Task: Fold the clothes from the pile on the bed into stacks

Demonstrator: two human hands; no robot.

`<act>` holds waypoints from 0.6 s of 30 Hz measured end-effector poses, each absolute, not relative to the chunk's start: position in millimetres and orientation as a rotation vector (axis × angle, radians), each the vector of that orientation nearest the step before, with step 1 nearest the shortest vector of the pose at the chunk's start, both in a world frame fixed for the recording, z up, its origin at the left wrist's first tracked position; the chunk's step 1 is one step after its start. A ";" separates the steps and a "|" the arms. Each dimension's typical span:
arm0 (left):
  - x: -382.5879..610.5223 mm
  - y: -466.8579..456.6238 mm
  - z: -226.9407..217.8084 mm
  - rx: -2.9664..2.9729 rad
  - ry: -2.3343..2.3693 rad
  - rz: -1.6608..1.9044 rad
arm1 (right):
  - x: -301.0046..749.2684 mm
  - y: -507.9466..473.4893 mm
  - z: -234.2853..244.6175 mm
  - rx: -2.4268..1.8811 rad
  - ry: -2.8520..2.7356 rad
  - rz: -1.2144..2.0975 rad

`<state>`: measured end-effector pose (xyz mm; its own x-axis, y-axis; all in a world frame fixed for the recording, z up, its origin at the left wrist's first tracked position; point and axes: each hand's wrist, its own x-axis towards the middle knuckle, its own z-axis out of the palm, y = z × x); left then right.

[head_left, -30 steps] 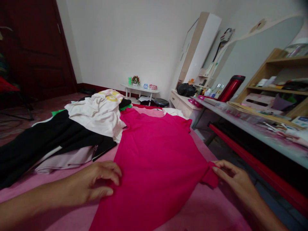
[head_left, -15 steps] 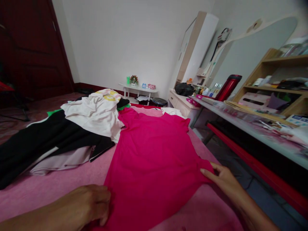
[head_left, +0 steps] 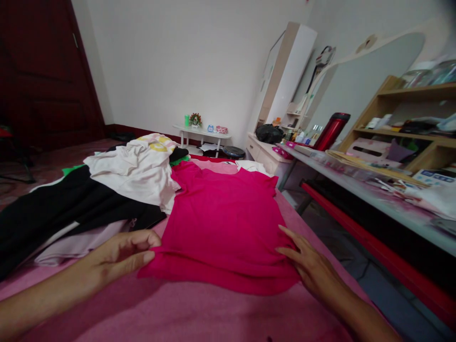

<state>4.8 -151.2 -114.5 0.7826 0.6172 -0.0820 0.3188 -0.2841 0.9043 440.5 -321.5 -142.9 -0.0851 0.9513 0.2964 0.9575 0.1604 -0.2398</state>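
Observation:
A bright pink short-sleeved T-shirt [head_left: 224,209] lies spread on the pink bed cover, its neckline at the far end. The near part is turned up in a fold, with a crease running across from my left hand. My left hand [head_left: 131,251] pinches the shirt between thumb and fingers at the near left corner. At the right edge, my right hand [head_left: 308,263] rests on the fabric with its visible fingers stretched and apart; the other fingers are hidden.
Left of the shirt are a white top [head_left: 137,166], black clothing [head_left: 89,204] and a folded pale garment [head_left: 74,242]. A cluttered glass-topped table [head_left: 359,190] stands along the right side. Beyond the bed is a small white table [head_left: 203,132].
Both hands have moved away from me, bringing the shirt's near edge up into a fold. My right hand has changed from pinching the edge to lying with fingers spread.

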 end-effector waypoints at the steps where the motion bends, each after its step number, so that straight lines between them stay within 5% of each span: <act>1: 5.4 -151.4 -113.6 1.869 0.709 0.352 | 440.8 -322.9 -141.2 -1.822 -2.060 -0.021; 18: -16.9 -151.5 -87.5 1.932 0.738 0.460 | 492.0 -366.0 -145.1 -1.345 -0.633 0.524</act>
<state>-16.9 -151.5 -87.5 0.7437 0.6685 0.0038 0.2975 -0.3360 0.8936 492.0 -366.0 -145.1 0.7267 0.6770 0.1169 0.0124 0.1571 -0.9875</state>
